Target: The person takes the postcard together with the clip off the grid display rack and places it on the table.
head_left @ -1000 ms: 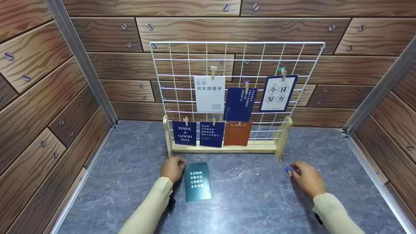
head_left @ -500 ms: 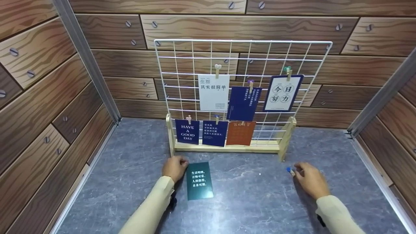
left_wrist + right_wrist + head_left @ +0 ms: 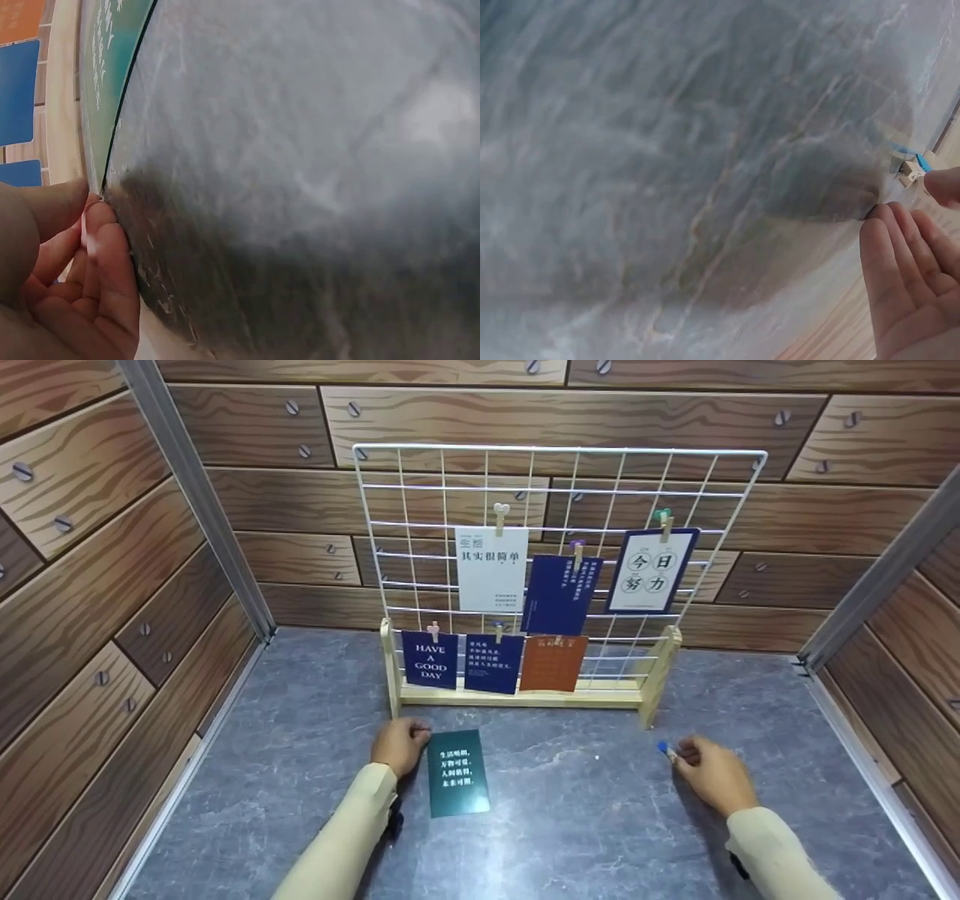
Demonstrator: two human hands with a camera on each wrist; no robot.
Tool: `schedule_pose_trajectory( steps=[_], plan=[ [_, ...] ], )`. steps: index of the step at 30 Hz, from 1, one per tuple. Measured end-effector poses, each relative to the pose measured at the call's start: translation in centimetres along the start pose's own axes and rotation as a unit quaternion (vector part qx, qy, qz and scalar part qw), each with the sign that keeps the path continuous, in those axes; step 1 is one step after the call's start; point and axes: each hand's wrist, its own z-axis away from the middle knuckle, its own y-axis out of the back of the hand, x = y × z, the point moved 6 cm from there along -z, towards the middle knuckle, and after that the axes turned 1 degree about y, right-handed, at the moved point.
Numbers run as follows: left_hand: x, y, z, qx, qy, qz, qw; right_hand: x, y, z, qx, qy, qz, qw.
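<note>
My left hand (image 3: 399,748) pinches the top left corner of a dark green card (image 3: 459,795) with white lettering. The card lies on the grey marbled table. In the left wrist view, thumb and forefinger meet at the corner of the green card (image 3: 120,82). My right hand (image 3: 716,774) rests low at the right, beside a small wooden clothespin (image 3: 664,749) with a blue top. From the right wrist, the clothespin (image 3: 911,171) shows at the thumb tip, while the nearly straight fingers (image 3: 889,270) stand apart from the thumb.
Behind the hands stands a white wire grid (image 3: 559,451) on a wooden base (image 3: 517,699). Several cards hang there from clothespins, among them a white card (image 3: 491,577) and an orange card (image 3: 553,664). Wood-patterned walls (image 3: 570,412) enclose the table (image 3: 570,840).
The clothespin has shifted slightly at my right fingertips, which loosened from it and came close again. My left hand stays at the green card's corner. The head view has tilted slightly.
</note>
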Motion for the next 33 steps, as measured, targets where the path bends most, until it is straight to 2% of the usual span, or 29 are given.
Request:
schedule_pose_trajectory(
  steps=[4, 9, 14, 18, 26, 33],
  plan=[
    [0.5, 0.0, -0.1, -0.004, 0.0, -0.006, 1.0, 0.3, 0.3, -0.2, -0.016, -0.022, -0.01, 0.9996],
    [1.1, 0.2, -0.8, -0.006, 0.0, -0.011, 0.9999, 0.0, 0.7, -1.2, -0.003, -0.017, -0.006, 0.9998],
    [0.8, 0.3, -1.2, -0.012, 0.009, -0.012, 0.9998, -0.2, 0.4, -1.5, -0.002, -0.022, -0.011, 0.9997],
    [0.5, 0.3, -1.3, -0.015, 0.004, -0.008, 0.9998, -0.1, 0.2, -1.3, 0.004, -0.026, -0.016, 0.9995],
    [0.3, 0.1, -0.7, -0.019, -0.009, -0.001, 0.9998, 0.1, 0.0, -0.8, 0.006, -0.028, -0.012, 0.9995],
    [-0.2, -0.1, 0.4, -0.028, 0.002, -0.009, 0.9996, 0.3, -0.6, 0.5, 0.008, -0.03, -0.012, 0.9994]
  ],
)
